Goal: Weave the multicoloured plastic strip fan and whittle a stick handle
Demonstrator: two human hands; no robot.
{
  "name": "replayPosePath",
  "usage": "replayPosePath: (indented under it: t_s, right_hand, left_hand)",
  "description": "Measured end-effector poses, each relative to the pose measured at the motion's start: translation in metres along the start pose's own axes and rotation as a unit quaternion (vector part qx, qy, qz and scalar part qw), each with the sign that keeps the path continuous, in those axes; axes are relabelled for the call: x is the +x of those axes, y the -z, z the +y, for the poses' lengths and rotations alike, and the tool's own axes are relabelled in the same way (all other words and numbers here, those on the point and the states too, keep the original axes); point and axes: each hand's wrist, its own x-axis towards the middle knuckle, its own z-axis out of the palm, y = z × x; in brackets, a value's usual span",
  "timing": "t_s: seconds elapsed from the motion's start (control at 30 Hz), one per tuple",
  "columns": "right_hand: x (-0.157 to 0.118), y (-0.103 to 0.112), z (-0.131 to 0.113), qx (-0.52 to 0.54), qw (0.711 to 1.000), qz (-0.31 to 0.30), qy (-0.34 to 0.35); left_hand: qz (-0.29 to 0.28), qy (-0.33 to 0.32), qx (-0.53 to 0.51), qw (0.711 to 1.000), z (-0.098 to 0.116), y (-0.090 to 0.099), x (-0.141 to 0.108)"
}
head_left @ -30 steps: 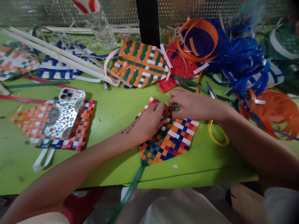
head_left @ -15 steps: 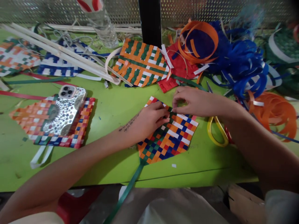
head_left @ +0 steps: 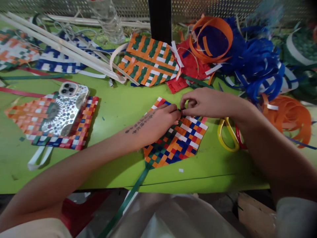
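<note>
A woven piece [head_left: 182, 142] of orange, blue, white, red and green strips lies on the green table, with a long green strip [head_left: 136, 185] running from its lower left corner over the table's edge. My left hand [head_left: 160, 122] rests on its upper left part, fingers bent and pressed together at the top edge. Right beside it, my right hand [head_left: 198, 103] has thumb and forefinger pinched at the same edge. What lies between the fingertips is too small to make out in either hand.
Yellow-and-red scissors [head_left: 228, 135] lie right of the woven piece. A phone [head_left: 68, 109] rests on another woven piece [head_left: 27, 115] at left. Behind are an orange-green woven piece [head_left: 151, 61], white sticks [head_left: 61, 46], a bottle [head_left: 109, 23], and blue [head_left: 262, 66] and orange strips [head_left: 289, 119].
My left hand has moved up toward the top edge, and its fingertips now meet those of my right hand. The whole view has shifted slightly, so the table things sit a little higher.
</note>
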Motion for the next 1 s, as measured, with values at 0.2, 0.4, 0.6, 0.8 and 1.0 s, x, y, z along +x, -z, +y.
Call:
replayPosePath:
  t_s: [0.2, 0.4, 0.6, 0.8, 1.0]
  right_hand:
    - [-0.002, -0.009, -0.004, 0.075, 0.995, 0.022, -0.057]
    - [-0.009, -0.020, 0.001, 0.133, 0.988, 0.056, -0.051]
    - [-0.014, -0.031, 0.004, 0.161, 0.981, 0.101, -0.048]
    - [-0.014, -0.027, 0.001, 0.151, 0.981, 0.108, -0.052]
    - [-0.012, -0.021, 0.008, 0.193, 0.979, 0.059, -0.029]
  left_hand:
    - [-0.004, -0.001, -0.014, 1.000, -0.008, -0.005, 0.002]
    - [-0.010, 0.016, -0.033, 0.999, -0.003, -0.001, 0.004]
    - [0.009, 0.003, -0.018, 1.000, -0.005, -0.006, 0.003]
    - [0.037, -0.034, 0.015, 0.999, -0.007, -0.011, -0.001]
    - [0.003, -0.029, 0.003, 1.000, -0.003, -0.004, -0.003]
